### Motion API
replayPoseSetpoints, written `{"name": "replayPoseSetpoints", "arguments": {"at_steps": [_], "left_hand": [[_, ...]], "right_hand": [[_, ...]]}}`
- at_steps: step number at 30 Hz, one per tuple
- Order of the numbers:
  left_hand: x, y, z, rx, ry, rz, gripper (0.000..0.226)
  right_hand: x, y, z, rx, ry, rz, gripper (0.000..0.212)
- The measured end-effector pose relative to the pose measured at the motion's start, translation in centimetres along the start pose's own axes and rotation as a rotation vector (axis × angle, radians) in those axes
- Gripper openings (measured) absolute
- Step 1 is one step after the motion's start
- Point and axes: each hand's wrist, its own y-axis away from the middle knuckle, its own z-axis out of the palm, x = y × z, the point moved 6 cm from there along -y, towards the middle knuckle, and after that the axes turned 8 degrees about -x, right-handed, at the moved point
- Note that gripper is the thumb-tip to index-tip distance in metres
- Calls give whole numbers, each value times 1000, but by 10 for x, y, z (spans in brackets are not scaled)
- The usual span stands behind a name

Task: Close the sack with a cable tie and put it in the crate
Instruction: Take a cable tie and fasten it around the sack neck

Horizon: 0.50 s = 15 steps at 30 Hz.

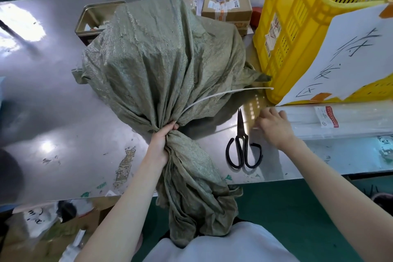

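A grey-green woven sack lies bulging on the steel table. Its loose mouth hangs over the near edge towards me. My left hand grips the gathered neck. A white cable tie comes out of the neck just above that hand, and its long tail points right towards the yellow crate. My right hand hovers palm down, right of the sack. It is between the scissors and a plastic pack, fingers loosely bent, with nothing plainly held.
Black scissors lie shut on the table beside my right hand. A clear pack of cable ties lies along the crate's front. A handwritten paper sign is taped to the crate. Behind the sack are a cardboard box and a metal tin.
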Motion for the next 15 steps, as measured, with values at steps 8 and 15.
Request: {"name": "replayPoseSetpoints", "arguments": {"at_steps": [8,15], "left_hand": [[1,3,0,3,-67,-14,18],[10,16,-2,84,-272,45,14]], "right_hand": [[-43,7,-63,3,-1054,-85,24],[-90,-20,-74,-92,-1940,106,27]]}}
